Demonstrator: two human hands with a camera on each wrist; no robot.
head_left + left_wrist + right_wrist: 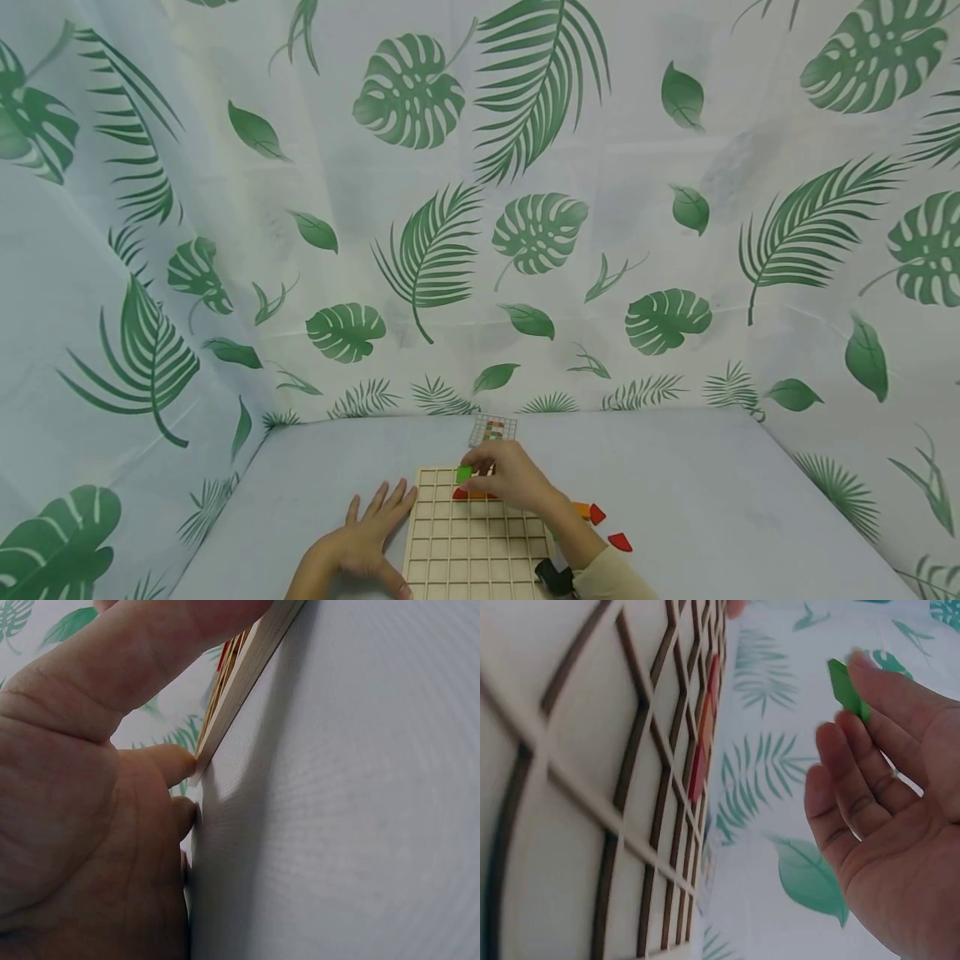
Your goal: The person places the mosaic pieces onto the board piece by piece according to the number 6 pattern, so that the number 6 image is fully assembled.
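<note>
My right hand (pixel 510 477) is over the far part of a wooden grid board (pixel 480 550) and pinches a green block (pixel 464 474) between thumb and fingers. In the right wrist view the green block (pixel 847 691) is held apart from the board's surface. Red and orange pieces (pixel 700 746) lie in a row in the board's cells, partly covered by the hand in the head view. With fingers spread, my left hand (pixel 367 533) lies on the table at the board's left edge. Its thumb and a fingertip touch the wooden side (pixel 244 686) in the left wrist view.
A small patterned card (pixel 492 428) with coloured squares lies beyond the board. Right of the board are an orange block (pixel 581 510), a red piece (pixel 597 514) and another red piece (pixel 619 542). Leaf-printed cloth (pixel 525 250) hangs behind the table and at its sides.
</note>
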